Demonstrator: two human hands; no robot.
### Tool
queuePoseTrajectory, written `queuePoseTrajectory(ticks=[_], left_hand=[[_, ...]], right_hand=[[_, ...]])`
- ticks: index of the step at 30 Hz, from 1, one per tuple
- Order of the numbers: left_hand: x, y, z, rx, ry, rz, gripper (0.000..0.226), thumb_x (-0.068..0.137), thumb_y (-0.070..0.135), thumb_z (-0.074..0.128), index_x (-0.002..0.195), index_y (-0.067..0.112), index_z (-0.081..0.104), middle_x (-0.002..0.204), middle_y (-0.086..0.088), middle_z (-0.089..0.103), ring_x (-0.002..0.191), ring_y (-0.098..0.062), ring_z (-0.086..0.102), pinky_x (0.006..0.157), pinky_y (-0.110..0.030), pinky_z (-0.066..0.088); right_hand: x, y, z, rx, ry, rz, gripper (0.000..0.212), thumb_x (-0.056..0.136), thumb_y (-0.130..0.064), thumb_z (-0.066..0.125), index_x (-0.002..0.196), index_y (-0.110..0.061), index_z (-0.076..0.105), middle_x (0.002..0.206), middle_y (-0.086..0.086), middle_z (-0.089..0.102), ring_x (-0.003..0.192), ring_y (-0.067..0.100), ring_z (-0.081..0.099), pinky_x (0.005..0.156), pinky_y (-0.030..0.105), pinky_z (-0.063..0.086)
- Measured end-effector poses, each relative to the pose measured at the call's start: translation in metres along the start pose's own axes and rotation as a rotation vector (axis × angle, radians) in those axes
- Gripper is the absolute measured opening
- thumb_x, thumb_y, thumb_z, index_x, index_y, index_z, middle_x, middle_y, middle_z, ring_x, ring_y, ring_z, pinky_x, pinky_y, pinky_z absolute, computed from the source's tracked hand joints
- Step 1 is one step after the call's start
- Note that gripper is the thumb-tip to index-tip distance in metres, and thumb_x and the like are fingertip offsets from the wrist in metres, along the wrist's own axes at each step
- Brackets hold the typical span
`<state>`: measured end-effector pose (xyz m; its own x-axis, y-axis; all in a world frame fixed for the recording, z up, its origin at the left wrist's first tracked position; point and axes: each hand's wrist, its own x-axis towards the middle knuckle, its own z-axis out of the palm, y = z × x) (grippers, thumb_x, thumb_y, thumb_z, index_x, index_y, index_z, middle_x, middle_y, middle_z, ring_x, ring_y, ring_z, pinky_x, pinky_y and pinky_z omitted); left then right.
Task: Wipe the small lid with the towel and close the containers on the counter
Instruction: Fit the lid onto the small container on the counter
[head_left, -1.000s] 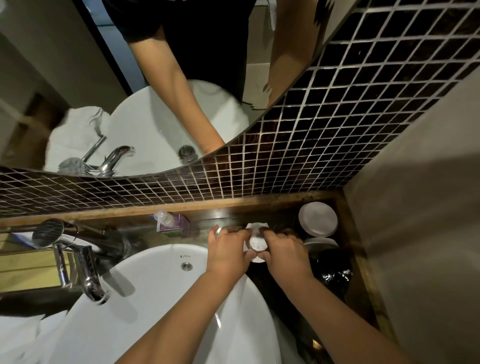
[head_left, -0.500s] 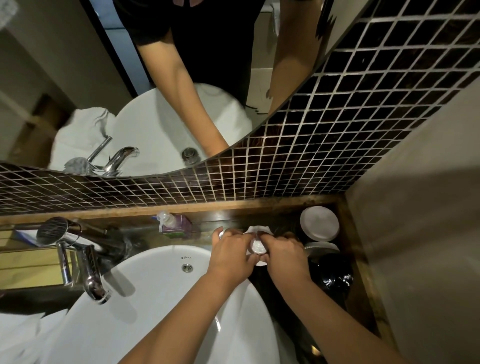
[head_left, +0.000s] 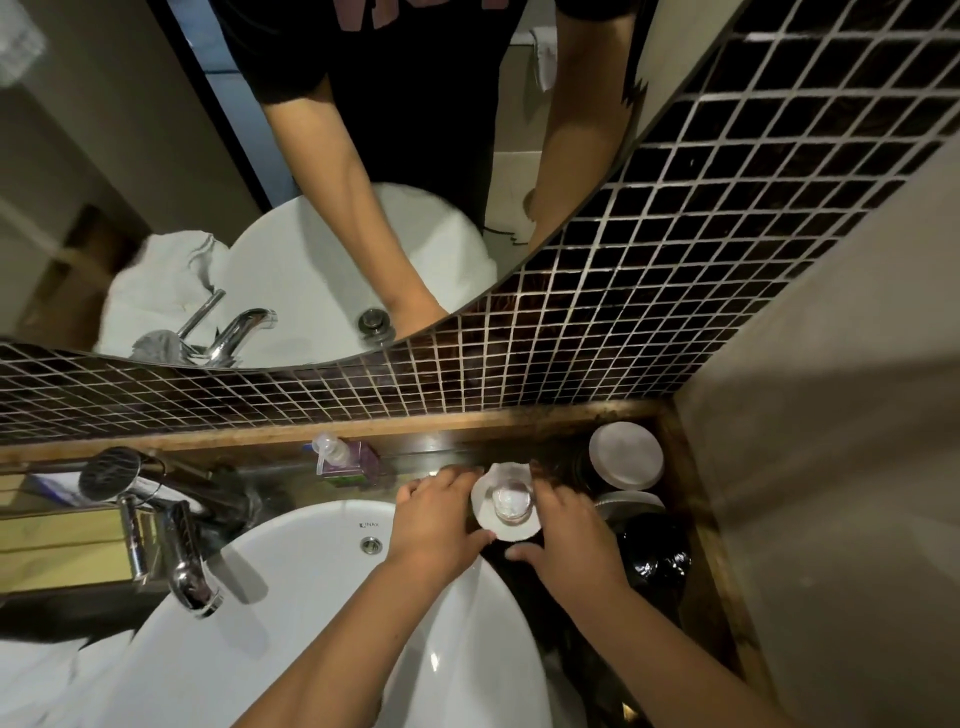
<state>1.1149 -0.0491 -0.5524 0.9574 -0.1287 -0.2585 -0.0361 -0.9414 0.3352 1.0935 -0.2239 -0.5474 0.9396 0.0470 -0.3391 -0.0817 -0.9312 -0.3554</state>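
A small round container (head_left: 506, 503), white-rimmed with a clear glossy centre, is being steadied on the dark table (head_left: 691, 525) between the left hand (head_left: 441, 517) and right hand (head_left: 569, 535), fingers loosely curved against it. A flat round lid (head_left: 626, 454) is lying far right.

Both forearms are bare; the mirror shows a black short-sleeved T-shirt (head_left: 415, 78) with pink lettering.

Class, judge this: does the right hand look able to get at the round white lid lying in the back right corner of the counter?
Probably yes. The right hand sits just left of the round white lid, with nothing standing between them.
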Motion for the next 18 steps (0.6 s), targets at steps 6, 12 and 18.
queuePoseTrajectory(ticks=[6,12,18], left_hand=[[0.013,0.017,-0.005,0.208,-0.124,0.033,0.08,0.069,0.053,0.079,0.137,0.029,0.044,0.135,0.001,0.054,0.123,-0.024,0.05,0.103,-0.047,0.032],[0.013,0.013,0.004,0.251,-0.084,0.039,0.086,0.066,0.066,0.073,0.14,0.031,0.044,0.139,0.006,0.052,0.127,-0.022,0.043,0.105,-0.045,0.029],[0.008,0.011,0.007,0.188,-0.071,-0.005,0.077,0.067,0.067,0.071,0.133,0.035,0.049,0.133,0.008,0.056,0.123,-0.02,0.046,0.1,-0.04,0.031]], right_hand=[[-0.004,-0.004,0.01,0.077,-0.072,0.081,0.09,0.076,-0.042,0.084,0.149,-0.025,0.035,0.152,-0.001,0.045,0.143,0.022,0.036,0.114,0.039,0.037],[0.0,-0.006,0.012,-0.178,-0.069,0.015,0.096,0.086,-0.05,0.072,0.158,-0.021,0.016,0.158,0.005,0.036,0.14,0.026,0.038,0.106,0.038,0.044],[0.008,-0.007,0.006,-0.202,-0.069,0.036,0.074,0.088,-0.047,0.071,0.148,-0.022,0.037,0.142,0.002,0.053,0.127,0.023,0.05,0.097,0.033,0.047]])
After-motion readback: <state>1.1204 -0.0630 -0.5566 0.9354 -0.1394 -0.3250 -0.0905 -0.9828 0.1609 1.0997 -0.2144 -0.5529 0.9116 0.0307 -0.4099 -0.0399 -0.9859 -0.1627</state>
